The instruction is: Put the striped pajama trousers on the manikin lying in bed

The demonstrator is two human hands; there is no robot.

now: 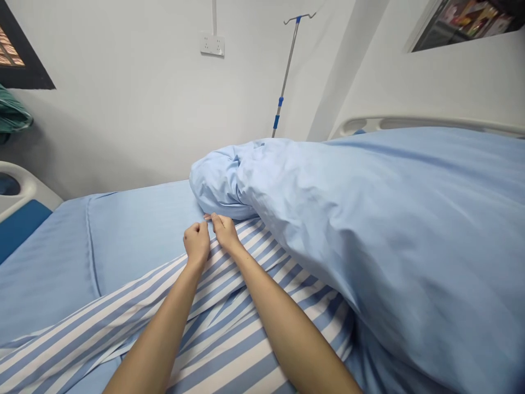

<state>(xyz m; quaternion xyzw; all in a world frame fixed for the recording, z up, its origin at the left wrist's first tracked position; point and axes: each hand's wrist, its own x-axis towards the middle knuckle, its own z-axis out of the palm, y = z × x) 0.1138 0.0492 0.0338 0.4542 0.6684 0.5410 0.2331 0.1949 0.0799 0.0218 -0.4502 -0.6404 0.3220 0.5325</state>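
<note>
A blue-and-white striped cloth (250, 323) lies loosely across the bed, bunched into long folds. At its far edge, my left hand (197, 241) is closed in a fist with the knuckles up. Right beside it my right hand (225, 232) is also closed, thumb and fingers pinched together at the same edge. Both hands appear to grip the cloth, though the parts inside the fingers are hidden. A puffy light blue quilt (311, 191) is heaped just beyond my right hand and covers part of the striped cloth.
Under everything is a light blue bed sheet (139, 235). A bed end board (28, 197) stands at left, and a pale bed rail (410, 121) at the far right. Behind the bed are an IV pole (287, 71), a wall socket (212, 45) and green fabric (12, 112).
</note>
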